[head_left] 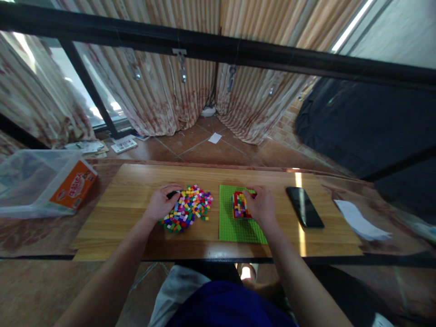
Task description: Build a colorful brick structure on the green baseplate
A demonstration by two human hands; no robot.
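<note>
My left hand (pixel 161 203) rests at the left edge of a heap of small coloured toy bricks (pixel 192 206). Its thumb and fingers are curved but apart, with a dark patch between them that I cannot make out. A green studded baseplate (pixel 226 227) lies to the right of the heap. On it stands a small block built of toy bricks (pixel 240 210), with a red rim and mixed colours inside. My right hand (pixel 263 208) grips the right side of this brick block with thumb and fingers. The hand hides that side and part of the baseplate.
A black phone (pixel 304 207) lies on the wooden board (pixel 112 213) at the right. Beyond its right end are white papers (pixel 361 220). A clear plastic bin (pixel 37 181) with an orange label stands at the left. A dark metal bar (pixel 218 43) crosses in front of the curtains.
</note>
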